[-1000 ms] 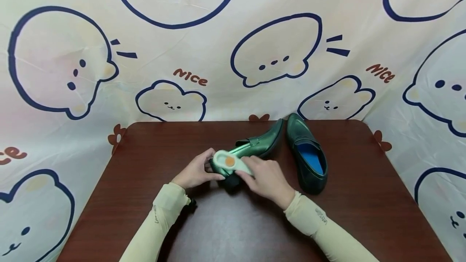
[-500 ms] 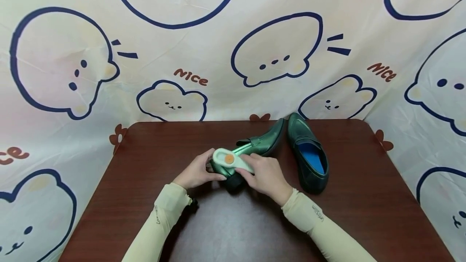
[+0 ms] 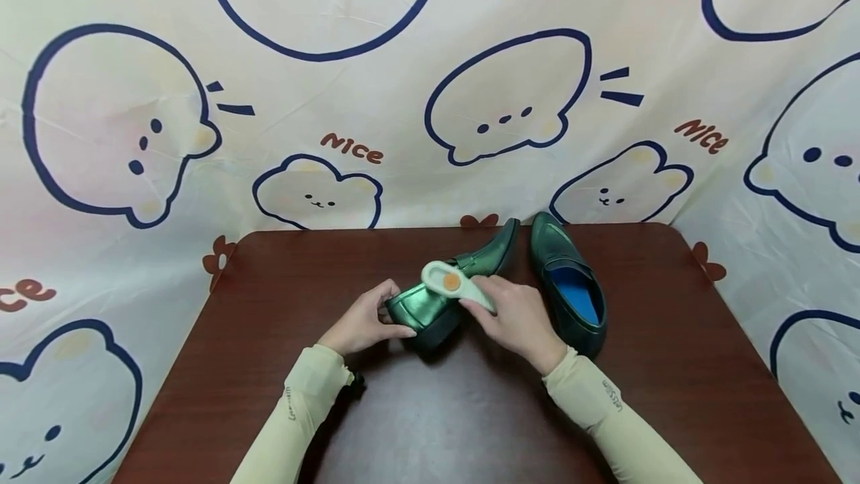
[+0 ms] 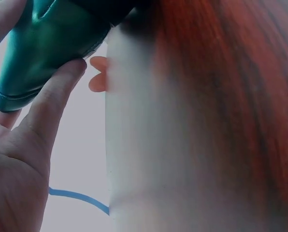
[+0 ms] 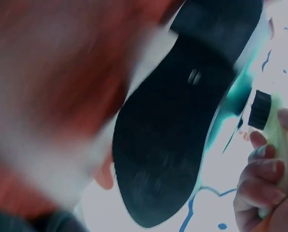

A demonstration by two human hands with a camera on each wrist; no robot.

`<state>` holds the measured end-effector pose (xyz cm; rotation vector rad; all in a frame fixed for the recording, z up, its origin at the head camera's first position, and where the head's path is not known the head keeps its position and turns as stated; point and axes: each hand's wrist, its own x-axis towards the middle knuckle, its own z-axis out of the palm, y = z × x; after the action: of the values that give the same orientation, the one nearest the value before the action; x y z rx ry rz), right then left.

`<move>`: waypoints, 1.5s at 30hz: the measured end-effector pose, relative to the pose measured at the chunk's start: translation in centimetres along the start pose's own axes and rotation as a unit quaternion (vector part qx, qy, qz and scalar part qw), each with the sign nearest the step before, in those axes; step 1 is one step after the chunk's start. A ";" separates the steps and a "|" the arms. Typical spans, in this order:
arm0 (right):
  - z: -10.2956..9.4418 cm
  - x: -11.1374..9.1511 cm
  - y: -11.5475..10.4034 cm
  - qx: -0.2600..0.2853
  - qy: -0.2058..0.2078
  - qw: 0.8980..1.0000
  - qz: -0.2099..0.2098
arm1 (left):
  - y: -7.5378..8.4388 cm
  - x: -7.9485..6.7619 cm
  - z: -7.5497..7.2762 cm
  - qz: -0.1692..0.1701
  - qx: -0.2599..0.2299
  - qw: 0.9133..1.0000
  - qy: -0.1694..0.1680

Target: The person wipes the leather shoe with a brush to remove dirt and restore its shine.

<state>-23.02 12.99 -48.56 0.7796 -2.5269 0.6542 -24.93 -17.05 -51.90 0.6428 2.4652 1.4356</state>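
A shiny green loafer (image 3: 419,308) is tilted onto its side, toe pointing to the back right. My left hand (image 3: 366,320) grips it at the heel end, thumb on the near side and fingers on the far side. My right hand (image 3: 520,316) holds a pale green shoe brush (image 3: 440,273) with an orange dot, over the middle of the loafer. In the right wrist view, the brush's dark bristles (image 5: 260,110) face the upper, and the black sole (image 5: 168,111) shows in full. The left wrist view has the thumb (image 4: 62,87) pressed along the heel.
A second green loafer (image 3: 571,282) with a blue insole stands upright to the right, close beyond my right hand. The brown table (image 3: 302,275) meets a printed cloth backdrop (image 3: 403,95) at its back and sides.
My right hand has moved the brush to the right along the loafer, from the heel towards the middle. The loafer has turned slightly in my left hand, which stays at the heel.
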 end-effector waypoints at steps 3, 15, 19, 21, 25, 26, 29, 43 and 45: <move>0.8 -0.1 -1.5 0.018 -0.030 0.999 -0.040 | -0.1 0.0 0.0 0.008 -0.002 1.000 0.000; 2.4 -0.9 -2.4 -0.005 -0.042 0.994 -0.106 | -0.4 0.1 -0.2 0.009 -0.005 1.000 -0.008; 2.3 -1.1 -1.6 -0.002 -0.038 0.995 -0.088 | -0.4 0.2 -0.1 0.008 -0.006 1.000 -0.011; 2.2 -1.1 -1.1 0.001 -0.029 0.996 -0.081 | -0.4 0.2 0.0 0.005 -0.002 1.000 -0.009; 1.5 -1.0 0.7 0.000 0.000 0.999 -0.052 | -0.4 0.2 0.0 -0.001 0.004 1.000 -0.006; 1.3 -1.0 1.2 -0.002 0.007 0.999 -0.040 | -0.5 0.2 0.0 -0.002 0.006 1.000 -0.005; 0.7 -0.8 2.4 -0.021 0.027 0.999 -0.003 | -0.5 0.2 -0.1 -0.002 0.004 1.000 -0.002; 1.3 -1.2 -1.4 0.030 -0.007 0.995 -0.097 | -0.3 0.1 0.0 0.019 0.006 1.000 0.004; 1.8 -1.5 -2.1 0.022 -0.036 0.992 -0.123 | -0.4 0.0 0.0 0.025 0.010 1.000 0.009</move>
<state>-21.08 11.10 -50.13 1.1262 -2.4319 0.6086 -25.07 -17.19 -52.30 0.7049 2.4967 1.4420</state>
